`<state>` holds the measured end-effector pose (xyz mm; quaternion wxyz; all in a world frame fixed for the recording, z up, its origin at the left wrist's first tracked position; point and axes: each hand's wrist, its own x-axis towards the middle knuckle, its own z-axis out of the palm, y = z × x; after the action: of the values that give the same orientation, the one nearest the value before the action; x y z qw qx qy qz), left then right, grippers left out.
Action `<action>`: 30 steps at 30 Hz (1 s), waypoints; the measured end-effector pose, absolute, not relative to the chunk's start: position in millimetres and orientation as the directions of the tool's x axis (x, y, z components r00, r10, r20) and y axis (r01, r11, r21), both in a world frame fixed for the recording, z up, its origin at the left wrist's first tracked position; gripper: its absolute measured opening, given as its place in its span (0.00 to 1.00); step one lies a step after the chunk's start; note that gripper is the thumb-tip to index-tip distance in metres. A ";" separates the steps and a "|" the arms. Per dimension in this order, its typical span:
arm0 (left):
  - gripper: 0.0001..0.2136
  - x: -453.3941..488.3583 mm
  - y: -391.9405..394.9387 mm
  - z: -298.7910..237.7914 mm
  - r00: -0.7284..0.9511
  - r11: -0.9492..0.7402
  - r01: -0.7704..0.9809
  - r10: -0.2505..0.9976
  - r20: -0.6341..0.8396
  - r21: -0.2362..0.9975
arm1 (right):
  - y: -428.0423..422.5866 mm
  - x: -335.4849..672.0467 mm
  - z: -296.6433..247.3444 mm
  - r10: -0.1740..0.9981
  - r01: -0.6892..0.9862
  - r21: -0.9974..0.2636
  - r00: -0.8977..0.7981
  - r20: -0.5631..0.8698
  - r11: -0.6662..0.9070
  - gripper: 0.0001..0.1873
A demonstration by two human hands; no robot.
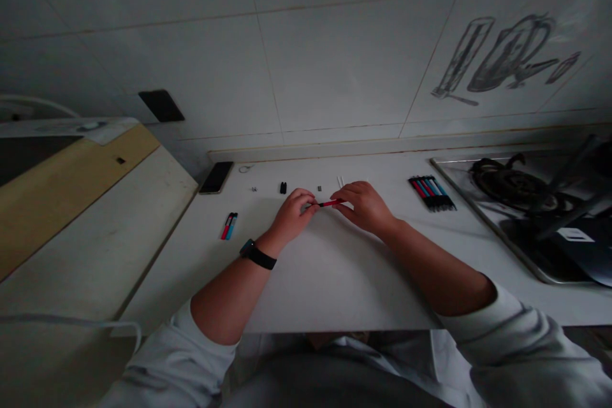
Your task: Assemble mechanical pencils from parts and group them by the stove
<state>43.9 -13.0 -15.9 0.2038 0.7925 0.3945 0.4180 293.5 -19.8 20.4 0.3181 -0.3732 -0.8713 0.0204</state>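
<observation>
A red pen with a black end (331, 203) lies level between my two hands, just above the white countertop (329, 268). The fingers of my left hand (295, 211) pinch its black end. My right hand (366, 207) is closed round the red end, and its fingertips hide part of it. Just beyond the hands are small black tube-like pieces (283, 188), tiny dark pieces that look like springs (319, 189) and thin white sticks like refills (340, 182). Farther left lie tiny pale parts (254, 189) and a red and a blue pen barrel (229, 226).
Several red, blue and black pens (433, 193) lie in a row on the right, beside a gas stove (526, 217). A phone (217, 177) and a thin loop (245, 168) lie at the back left. A white appliance (105, 223) borders the left side; a tiled wall (335, 70) stands behind.
</observation>
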 end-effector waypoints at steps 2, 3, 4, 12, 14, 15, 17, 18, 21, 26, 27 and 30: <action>0.04 42.9 -11.0 -15.5 0.298 -0.590 0.443 0.807 0.511 0.675 | -16.1 295.9 20.0 0.707 0.623 -0.390 -0.410 0.576 0.678 0.12; 0.05 42.4 -10.1 -15.1 0.277 -0.582 0.433 0.813 0.513 0.688 | -13.9 296.6 19.4 0.740 0.593 -0.479 -0.338 0.582 0.647 0.14; 0.06 41.9 -9.3 -14.8 0.259 -0.572 0.422 0.819 0.511 0.703 | -11.7 296.6 18.6 0.778 0.540 -0.580 -0.269 0.568 0.610 0.15; 0.10 43.9 -15.2 -16.7 0.364 -0.572 0.333 0.812 0.457 0.750 | -10.5 284.4 19.0 0.943 -0.078 -0.960 -0.183 0.279 0.269 0.20; 0.12 44.2 -17.0 -15.6 0.388 -0.570 0.317 0.807 0.444 0.758 | -12.4 284.9 22.3 0.954 -0.128 -0.966 -0.174 0.246 0.226 0.21; 0.14 43.9 -17.4 -14.6 0.387 -0.567 0.312 0.809 0.443 0.762 | -12.8 286.0 23.8 0.957 -0.140 -0.965 -0.160 0.241 0.220 0.22; 0.17 42.9 -17.5 -12.3 0.372 -0.562 0.309 0.814 0.447 0.767 | -12.1 289.1 25.9 0.960 -0.147 -0.959 -0.112 0.258 0.241 0.26; 0.18 42.3 -17.4 -11.3 0.364 -0.560 0.311 0.816 0.448 0.768 | -11.3 290.6 26.3 0.958 -0.144 -0.954 -0.083 0.275 0.261 0.28; 0.19 41.7 -17.6 -9.3 0.356 -0.552 0.321 0.823 0.442 0.770 | -7.3 294.0 25.2 0.948 -0.116 -0.942 -0.014 0.317 0.314 0.29; 0.20 42.7 -19.0 -9.1 0.361 -0.549 0.314 0.824 0.437 0.775 | -1.3 296.7 21.3 0.941 -0.088 -0.937 0.059 0.333 0.337 0.22; 0.20 42.7 -19.0 -9.3 0.362 -0.548 0.316 0.824 0.435 0.774 | -0.5 297.1 20.9 0.942 -0.093 -0.938 0.064 0.329 0.333 0.21; 0.22 42.2 -18.3 -10.5 0.366 -0.545 0.327 0.826 0.428 0.772 | 1.3 298.3 20.7 0.949 -0.126 -0.941 0.083 0.305 0.314 0.21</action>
<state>42.2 -18.3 -10.5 0.2962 0.7717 0.3737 0.4209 298.3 1.3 20.7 0.6210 -0.3948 -0.5208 0.4326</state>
